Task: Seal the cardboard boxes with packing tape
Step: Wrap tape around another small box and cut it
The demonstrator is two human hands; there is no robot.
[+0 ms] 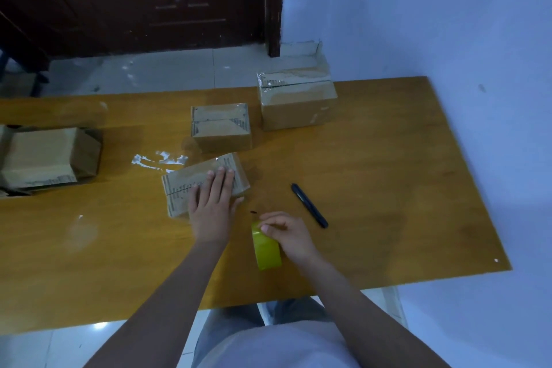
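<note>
In the head view, a wooden table (388, 173) filled the middle of the frame, with a dark door at the upper left and a pale blue wall at the right.

Near the centre lay a small cardboard box (191, 188), its top glossy with clear tape. The left hand (212, 209) lay flat on it, fingers straight and pressing down, thumb at the box's near right edge. Just right of and below it, the right hand (288, 233) pinched the top of a yellow-green roll of packing tape (265, 249) that stood on the table, thumb and fingertips curled over its upper rim.

A crumpled scrap of clear tape (158, 160) lay on the table just beside the box's upper left corner. Above the held box sat a second small taped box (222, 128), and to the upper right of that a larger taped box (298, 98) (its tape wrinkled along the seam). At the left edge of the frame an open carton (47, 158) lay with its flaps spread.

A dark utility knife (309, 205) lay right of the hands, apart from both.
</note>
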